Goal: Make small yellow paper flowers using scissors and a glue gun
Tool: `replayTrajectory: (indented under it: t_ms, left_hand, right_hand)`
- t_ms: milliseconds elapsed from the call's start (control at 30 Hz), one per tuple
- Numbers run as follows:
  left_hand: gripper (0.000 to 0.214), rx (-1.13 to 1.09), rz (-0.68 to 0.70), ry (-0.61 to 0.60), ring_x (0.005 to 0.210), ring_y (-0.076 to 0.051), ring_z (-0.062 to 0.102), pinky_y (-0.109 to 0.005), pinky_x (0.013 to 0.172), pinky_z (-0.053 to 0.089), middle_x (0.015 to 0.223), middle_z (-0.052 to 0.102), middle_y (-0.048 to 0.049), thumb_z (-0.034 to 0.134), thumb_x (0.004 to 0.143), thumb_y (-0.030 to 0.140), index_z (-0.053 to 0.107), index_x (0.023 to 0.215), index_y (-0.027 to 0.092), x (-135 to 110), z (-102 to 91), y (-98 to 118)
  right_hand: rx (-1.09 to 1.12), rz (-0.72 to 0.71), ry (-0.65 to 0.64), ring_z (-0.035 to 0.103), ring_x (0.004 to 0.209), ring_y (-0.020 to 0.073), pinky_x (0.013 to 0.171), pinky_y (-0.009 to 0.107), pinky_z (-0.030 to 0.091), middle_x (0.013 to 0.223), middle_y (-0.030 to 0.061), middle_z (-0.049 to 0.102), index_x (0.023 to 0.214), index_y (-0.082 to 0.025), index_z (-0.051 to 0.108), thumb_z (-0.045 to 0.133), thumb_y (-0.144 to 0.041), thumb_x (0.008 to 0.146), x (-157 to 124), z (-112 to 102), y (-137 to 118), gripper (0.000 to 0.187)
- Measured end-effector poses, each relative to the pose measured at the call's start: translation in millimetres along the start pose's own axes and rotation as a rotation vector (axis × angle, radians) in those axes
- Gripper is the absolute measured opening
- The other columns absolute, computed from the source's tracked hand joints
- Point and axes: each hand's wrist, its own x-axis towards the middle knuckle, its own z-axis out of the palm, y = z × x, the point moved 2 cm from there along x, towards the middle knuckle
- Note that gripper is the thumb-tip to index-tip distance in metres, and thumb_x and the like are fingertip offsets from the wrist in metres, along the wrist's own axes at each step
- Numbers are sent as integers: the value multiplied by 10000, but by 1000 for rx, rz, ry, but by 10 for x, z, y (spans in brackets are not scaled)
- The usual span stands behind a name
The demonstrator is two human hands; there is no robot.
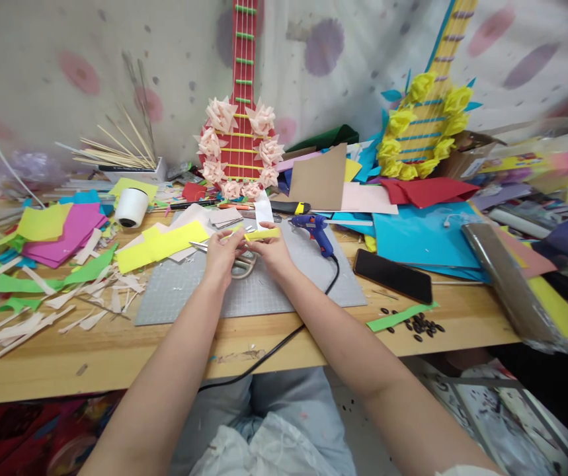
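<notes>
My left hand (pixel 225 253) and my right hand (pixel 272 247) meet above the grey cutting mat (pixel 179 304), fingers pinched. Between them runs a small yellow paper strip (pixel 264 234), and both hands grip it. Under my hands lie scissors (pixel 244 266), their blades pointing left and partly covered by my left hand. A blue glue gun (pixel 317 233) rests on the mat to the right of my hands, its black cord running toward me. Left of my hands is a yellow paper sheet (pixel 164 246).
Two paper guitars, one red (pixel 241 153) and one yellow (pixel 421 132), lean at the back. A phone (pixel 393 275) and dark beads (pixel 421 324) lie right. Paper scraps (pixel 115 291) cover the left side. A white cup-like roll (pixel 131 207) stands there.
</notes>
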Motion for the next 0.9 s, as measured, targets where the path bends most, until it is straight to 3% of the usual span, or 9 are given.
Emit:
replayTrajectory:
  t_ms: [167,467,700,900]
  left_hand:
    - [392,8,2,32,588,-98,613,-235,607,492,696,646,-8,685,555,85,407,818,173,-16,-6,2]
    - [431,34,113,49,566,-116,616,-255,621,490,669,649,-2,694,551,115,375,830,196,9,-21,-14]
    - [439,99,187,62,544,-108,606,-251,604,490,658,640,20,677,557,112,337,815,212,26,-25,-38]
    - [451,119,210,56,568,-118,616,-261,622,495,664,638,15,679,558,114,325,819,216,43,-29,-68]
  right_hand:
    - [7,7,-18,574,642,103,671,265,465,701,-70,578,945,-216,386,710,-164,459,18,-32,11,586]
    - [-67,-59,-42,573,669,103,704,275,469,705,-67,577,926,-222,417,718,-221,493,9,-9,-38,528]
    - [-219,-129,146,549,634,107,654,278,479,679,-52,554,895,-203,453,662,-273,573,32,-67,-34,390]
    - [-181,-122,171,551,597,104,609,267,488,654,-62,548,882,-213,427,666,-263,572,18,-65,-44,394]
